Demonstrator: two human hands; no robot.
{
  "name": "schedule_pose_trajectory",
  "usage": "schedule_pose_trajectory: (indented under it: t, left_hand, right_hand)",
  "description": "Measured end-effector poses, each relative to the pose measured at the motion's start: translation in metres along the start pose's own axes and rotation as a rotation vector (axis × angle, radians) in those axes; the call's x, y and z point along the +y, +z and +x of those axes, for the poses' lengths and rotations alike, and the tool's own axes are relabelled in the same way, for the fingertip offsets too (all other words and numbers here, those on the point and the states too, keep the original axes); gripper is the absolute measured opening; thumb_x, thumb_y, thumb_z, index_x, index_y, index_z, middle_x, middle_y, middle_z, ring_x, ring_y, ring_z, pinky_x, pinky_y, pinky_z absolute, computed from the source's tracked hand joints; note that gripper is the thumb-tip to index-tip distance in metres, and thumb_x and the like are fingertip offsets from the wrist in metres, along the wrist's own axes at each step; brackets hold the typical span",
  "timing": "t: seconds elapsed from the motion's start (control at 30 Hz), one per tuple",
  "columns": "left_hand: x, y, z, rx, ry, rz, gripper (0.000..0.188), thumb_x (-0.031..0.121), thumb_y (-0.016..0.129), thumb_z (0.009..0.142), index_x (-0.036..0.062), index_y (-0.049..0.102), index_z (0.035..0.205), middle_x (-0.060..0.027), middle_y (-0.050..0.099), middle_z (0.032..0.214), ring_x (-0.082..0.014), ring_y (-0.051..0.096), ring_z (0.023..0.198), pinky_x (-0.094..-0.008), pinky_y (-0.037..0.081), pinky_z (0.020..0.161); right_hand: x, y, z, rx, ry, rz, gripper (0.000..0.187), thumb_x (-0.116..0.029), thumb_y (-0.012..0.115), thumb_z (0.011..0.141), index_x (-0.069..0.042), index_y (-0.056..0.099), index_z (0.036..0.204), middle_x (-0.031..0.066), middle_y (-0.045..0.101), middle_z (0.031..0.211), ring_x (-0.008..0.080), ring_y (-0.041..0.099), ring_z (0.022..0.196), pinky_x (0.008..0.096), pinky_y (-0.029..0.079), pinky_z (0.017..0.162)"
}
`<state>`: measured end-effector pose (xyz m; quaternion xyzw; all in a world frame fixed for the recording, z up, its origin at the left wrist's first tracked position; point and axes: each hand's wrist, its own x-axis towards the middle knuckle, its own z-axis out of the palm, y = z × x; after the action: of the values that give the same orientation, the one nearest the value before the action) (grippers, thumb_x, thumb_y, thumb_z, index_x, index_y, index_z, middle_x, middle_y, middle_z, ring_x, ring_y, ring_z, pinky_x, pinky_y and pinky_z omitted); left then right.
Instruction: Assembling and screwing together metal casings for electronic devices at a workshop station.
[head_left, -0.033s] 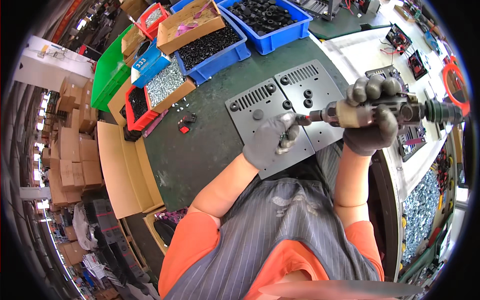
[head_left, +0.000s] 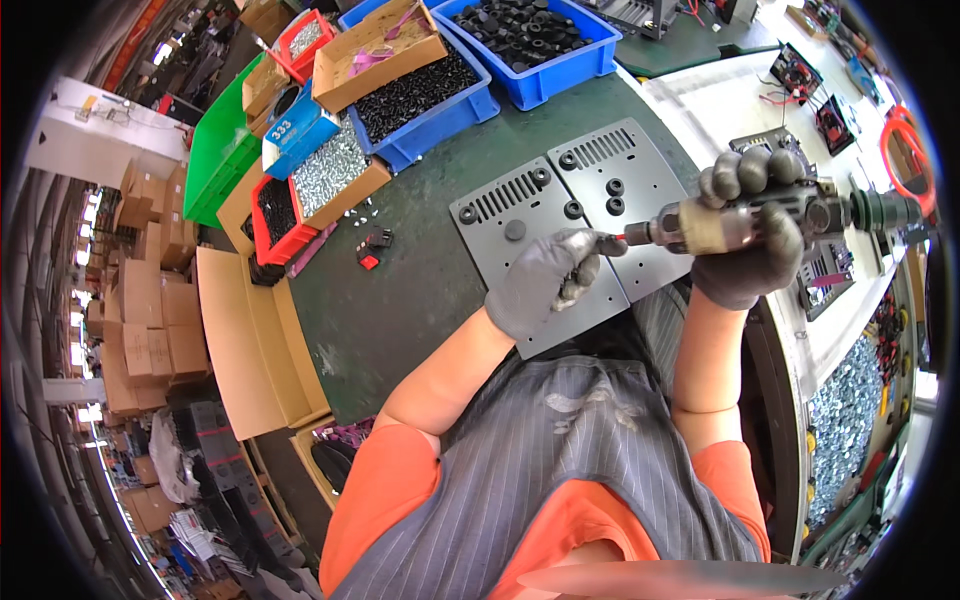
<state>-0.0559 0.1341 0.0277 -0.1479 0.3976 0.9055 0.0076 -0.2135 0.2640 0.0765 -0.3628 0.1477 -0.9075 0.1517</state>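
My gloved right hand (head_left: 748, 230) is closed around a power screwdriver (head_left: 700, 228), held level with its bit toward the left. Facing it, my gloved left hand (head_left: 545, 280) pinches a small black rubber foot (head_left: 610, 245) at the red-tipped bit. Both hands are over two dark grey slotted metal panels, a left panel (head_left: 495, 230) and a right panel (head_left: 640, 180), lying side by side. Black rubber feet sit on them, among them a foot (head_left: 541, 177) near the left panel's slots and a foot (head_left: 615, 187) on the right one. Gloved fingers partly cover the pinched foot.
A blue bin of black screws (head_left: 415, 140) and a blue bin of rubber feet (head_left: 540, 85) stand at the back. Silver screws (head_left: 330, 165) fill a cardboard box at the left. A black-and-red part (head_left: 372, 250) lies on the green tabletop (head_left: 350, 330). A white bench (head_left: 700, 95) adjoins at right.
The screwdriver and my right hand have shifted very slightly down and right. The foot at the bit has moved a little the same way; the panels look unmoved.
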Motion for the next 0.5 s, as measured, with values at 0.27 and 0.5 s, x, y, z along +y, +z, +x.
schedule_pose_trajectory:
  t: [0.27,0.5]
  left_hand:
    - [0.049,-0.012,0.074,0.327,0.305,1.827,0.033,0.029,0.059,0.086,0.0149,0.061,0.116,-0.0085,0.066,0.091,-0.0197,0.065,0.081,-0.033,0.051,0.07]
    - [0.066,0.001,0.13,0.321,0.197,1.784,0.027,0.028,0.061,0.082,0.0173,0.067,0.106,-0.0094,0.067,0.094,-0.0243,0.063,0.087,-0.0355,0.048,0.077]
  right_hand:
    - [-0.02,-0.064,0.029,0.329,-0.046,-0.185,0.036,-0.007,0.054,0.079,-0.001,0.049,0.114,0.0117,0.055,0.092,0.0272,0.056,0.087,0.0384,0.048,0.078]
    - [-0.005,-0.081,0.054,0.376,-0.011,-0.511,0.034,-0.005,0.054,0.078,0.001,0.049,0.111,0.0118,0.057,0.09,0.0243,0.062,0.079,0.0364,0.054,0.071]
